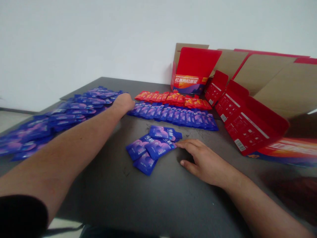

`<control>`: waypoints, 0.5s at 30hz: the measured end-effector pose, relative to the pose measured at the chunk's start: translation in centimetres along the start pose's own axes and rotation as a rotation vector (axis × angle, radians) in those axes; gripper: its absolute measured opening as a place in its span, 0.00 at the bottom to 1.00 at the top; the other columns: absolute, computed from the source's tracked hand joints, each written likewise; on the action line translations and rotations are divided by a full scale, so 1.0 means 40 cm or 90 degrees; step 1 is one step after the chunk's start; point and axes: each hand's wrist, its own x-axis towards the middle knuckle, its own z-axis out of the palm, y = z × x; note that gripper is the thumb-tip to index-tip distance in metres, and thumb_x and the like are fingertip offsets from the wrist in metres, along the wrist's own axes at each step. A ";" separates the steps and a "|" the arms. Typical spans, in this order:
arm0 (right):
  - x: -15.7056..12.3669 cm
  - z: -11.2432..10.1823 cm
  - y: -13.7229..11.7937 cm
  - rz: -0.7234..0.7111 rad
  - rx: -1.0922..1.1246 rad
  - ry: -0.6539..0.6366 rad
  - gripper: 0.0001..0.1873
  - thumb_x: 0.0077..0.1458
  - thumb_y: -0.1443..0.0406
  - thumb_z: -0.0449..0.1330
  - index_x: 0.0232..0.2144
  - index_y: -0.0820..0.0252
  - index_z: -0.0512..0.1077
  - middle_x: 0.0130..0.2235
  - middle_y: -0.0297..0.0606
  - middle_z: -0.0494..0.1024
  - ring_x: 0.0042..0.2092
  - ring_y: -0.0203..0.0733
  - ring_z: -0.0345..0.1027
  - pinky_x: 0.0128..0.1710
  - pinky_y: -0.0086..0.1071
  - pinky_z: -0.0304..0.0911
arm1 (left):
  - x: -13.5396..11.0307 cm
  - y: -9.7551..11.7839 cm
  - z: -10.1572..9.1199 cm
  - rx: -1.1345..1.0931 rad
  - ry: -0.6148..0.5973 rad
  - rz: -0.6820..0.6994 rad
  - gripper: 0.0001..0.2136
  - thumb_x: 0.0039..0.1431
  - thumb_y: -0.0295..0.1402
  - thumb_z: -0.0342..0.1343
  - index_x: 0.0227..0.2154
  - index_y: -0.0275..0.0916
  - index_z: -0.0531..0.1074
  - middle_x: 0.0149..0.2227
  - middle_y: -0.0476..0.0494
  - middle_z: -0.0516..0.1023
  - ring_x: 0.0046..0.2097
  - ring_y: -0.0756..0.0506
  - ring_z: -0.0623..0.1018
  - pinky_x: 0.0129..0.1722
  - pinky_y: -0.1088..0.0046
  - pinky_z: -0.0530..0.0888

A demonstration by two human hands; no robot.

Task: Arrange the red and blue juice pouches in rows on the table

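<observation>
My left hand [123, 101] reaches far across the dark table [153, 198] to the edge of a big heap of blue-purple sachets [61, 115]; its fingers are curled and hidden behind the knuckles. My right hand [201, 160] lies flat on the table, fingers spread, its fingertips touching a small overlapping cluster of blue sachets [152, 147]. Behind the cluster runs a neat row of blue sachets [175, 115], and behind that a row of red-orange sachets [173, 97].
An open red carton with printed lettering [190, 74] stands at the back by the white wall. Flattened red cartons [244, 120] and brown cardboard [284, 82] lie at the right. A printed box side [289, 150] rests at the right edge.
</observation>
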 end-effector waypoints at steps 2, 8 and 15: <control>0.000 0.000 0.001 -0.005 0.001 0.002 0.30 0.63 0.66 0.66 0.67 0.61 0.73 0.66 0.51 0.77 0.67 0.56 0.69 0.71 0.55 0.65 | -0.045 0.009 -0.025 0.042 0.038 -0.009 0.07 0.55 0.37 0.61 0.27 0.39 0.77 0.32 0.29 0.82 0.48 0.29 0.82 0.49 0.59 0.74; 0.005 0.003 0.003 -0.021 -0.001 0.010 0.30 0.63 0.65 0.67 0.66 0.61 0.74 0.65 0.53 0.78 0.67 0.57 0.70 0.69 0.55 0.66 | -0.276 0.046 -0.062 -0.035 -0.051 0.152 0.11 0.62 0.42 0.57 0.34 0.41 0.79 0.32 0.42 0.84 0.39 0.39 0.84 0.41 0.66 0.76; 0.020 0.009 -0.006 0.067 0.049 0.044 0.24 0.63 0.68 0.67 0.61 0.59 0.77 0.50 0.45 0.85 0.51 0.51 0.79 0.57 0.47 0.72 | -0.382 0.121 0.012 -0.089 -0.146 0.310 0.28 0.65 0.45 0.57 0.63 0.37 0.74 0.60 0.35 0.83 0.59 0.38 0.83 0.59 0.64 0.77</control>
